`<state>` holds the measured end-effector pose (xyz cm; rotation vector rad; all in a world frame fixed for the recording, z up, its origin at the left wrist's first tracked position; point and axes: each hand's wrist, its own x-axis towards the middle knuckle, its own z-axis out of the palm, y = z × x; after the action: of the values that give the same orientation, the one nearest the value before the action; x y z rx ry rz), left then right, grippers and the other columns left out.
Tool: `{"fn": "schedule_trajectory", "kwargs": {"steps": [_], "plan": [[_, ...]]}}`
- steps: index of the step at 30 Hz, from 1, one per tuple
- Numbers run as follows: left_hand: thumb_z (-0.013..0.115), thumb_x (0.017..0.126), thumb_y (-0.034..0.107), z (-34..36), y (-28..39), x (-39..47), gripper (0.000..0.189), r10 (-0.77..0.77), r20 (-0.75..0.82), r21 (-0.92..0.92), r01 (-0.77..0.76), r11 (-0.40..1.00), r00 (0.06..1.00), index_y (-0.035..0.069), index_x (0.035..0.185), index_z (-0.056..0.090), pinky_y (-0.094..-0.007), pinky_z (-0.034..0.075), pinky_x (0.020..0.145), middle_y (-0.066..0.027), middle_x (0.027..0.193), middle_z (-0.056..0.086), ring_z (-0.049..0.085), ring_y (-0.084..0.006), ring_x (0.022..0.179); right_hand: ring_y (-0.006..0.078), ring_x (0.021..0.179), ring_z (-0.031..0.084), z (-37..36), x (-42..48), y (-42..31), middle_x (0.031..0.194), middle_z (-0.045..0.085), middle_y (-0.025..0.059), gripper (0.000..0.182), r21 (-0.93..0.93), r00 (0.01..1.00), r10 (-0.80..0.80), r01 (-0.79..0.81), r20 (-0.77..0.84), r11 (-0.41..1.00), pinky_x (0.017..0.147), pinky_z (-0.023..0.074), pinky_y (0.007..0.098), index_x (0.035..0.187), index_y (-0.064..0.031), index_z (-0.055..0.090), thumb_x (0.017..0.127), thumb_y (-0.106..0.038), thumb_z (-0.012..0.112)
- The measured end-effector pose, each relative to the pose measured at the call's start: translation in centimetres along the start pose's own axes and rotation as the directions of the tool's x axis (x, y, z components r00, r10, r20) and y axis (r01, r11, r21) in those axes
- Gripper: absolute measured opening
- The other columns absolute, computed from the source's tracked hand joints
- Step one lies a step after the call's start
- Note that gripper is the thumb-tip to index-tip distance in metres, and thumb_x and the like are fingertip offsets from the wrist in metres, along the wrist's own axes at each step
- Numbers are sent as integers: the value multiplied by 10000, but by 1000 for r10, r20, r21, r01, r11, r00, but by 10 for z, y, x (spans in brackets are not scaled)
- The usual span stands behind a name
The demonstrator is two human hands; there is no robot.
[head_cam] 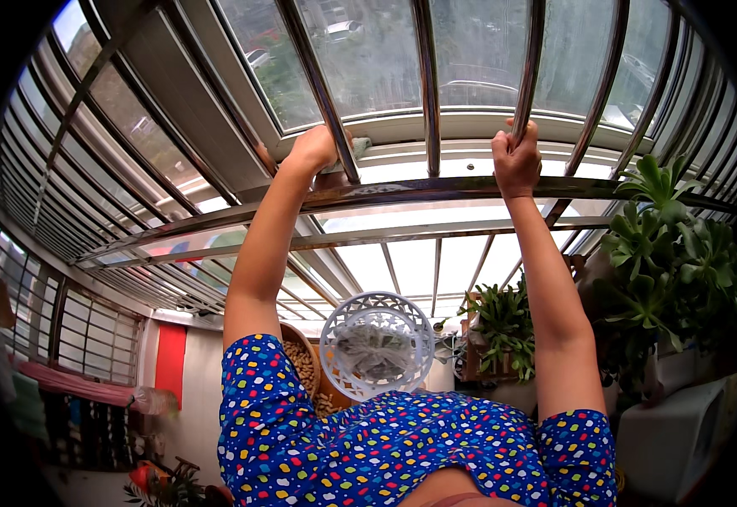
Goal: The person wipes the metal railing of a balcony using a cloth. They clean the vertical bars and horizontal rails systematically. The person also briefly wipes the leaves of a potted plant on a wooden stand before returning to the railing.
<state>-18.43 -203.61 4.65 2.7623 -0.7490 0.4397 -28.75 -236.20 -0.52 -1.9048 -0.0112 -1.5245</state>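
Observation:
My left hand [315, 149] reaches between the bars of a metal window guard, low by the window frame. Its fingers are partly hidden behind an upright bar [321, 82]. A greyish-green cloth [361, 147] sticks out beyond that bar, bunched under the hand. Wrapped around another upright bar [531, 57] is my right hand [517, 160], just above the horizontal rail [431, 190]. Behind the guard stands a window pane [368, 63] with streaks and haze on it. Its pale sill track [400, 152] runs between my two hands.
Below my arms is a white openwork plastic basket [329, 317] holding a clear plastic bag [374, 345]. A round container of peanuts [302, 361] sits beside it. Potted succulents [653, 253] and a leafy plant [507, 323] crowd the right. A red panel [170, 364] is at left.

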Motion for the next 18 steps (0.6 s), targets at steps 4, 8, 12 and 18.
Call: {"fn": "schedule_trajectory", "kwargs": {"steps": [4, 8, 12, 18], "plan": [[726, 687, 95, 13, -1, -11, 294, 280, -77, -123, -288, 950, 957, 131, 969, 650, -379, 490, 840, -58, 1056, 646, 605, -287, 1014, 279, 559, 642, 4, -1, -3, 594, 573, 38, 257, -36, 999, -8, 7, -31, 999, 581, 519, 423, 1086, -139, 483, 849, -160, 581], [669, 744, 109, 9, 21, -24, 208, 90, -135, -71, -100, 992, 987, 124, 949, 637, -407, 492, 829, -66, 1053, 636, 616, -317, 986, 262, 563, 644, 1, -2, 0, 605, 579, 24, 253, -55, 999, -6, 4, -34, 998, 575, 512, 412, 1087, -147, 490, 854, -166, 588], [591, 783, -28, 6, 16, -11, 228, -72, -916, -103, -58, 993, 394, 91, 977, 585, -420, 495, 778, -122, 933, 559, 592, -355, 879, 259, 575, 648, 3, -1, 5, 610, 586, 23, 255, -41, 999, -3, 2, -36, 999, 576, 508, 401, 1084, -147, 508, 849, -169, 606], [556, 796, -76, -49, -6, 38, 548, -183, -983, -176, 235, 956, 12, -1, 1310, 381, -424, 455, 951, -245, 1372, 340, 464, -407, 1172, 265, 572, 645, 4, -1, 1, 607, 584, 27, 253, -2, 999, -13, 12, -42, 1000, 575, 506, 403, 1083, -143, 515, 850, -165, 610]]}}
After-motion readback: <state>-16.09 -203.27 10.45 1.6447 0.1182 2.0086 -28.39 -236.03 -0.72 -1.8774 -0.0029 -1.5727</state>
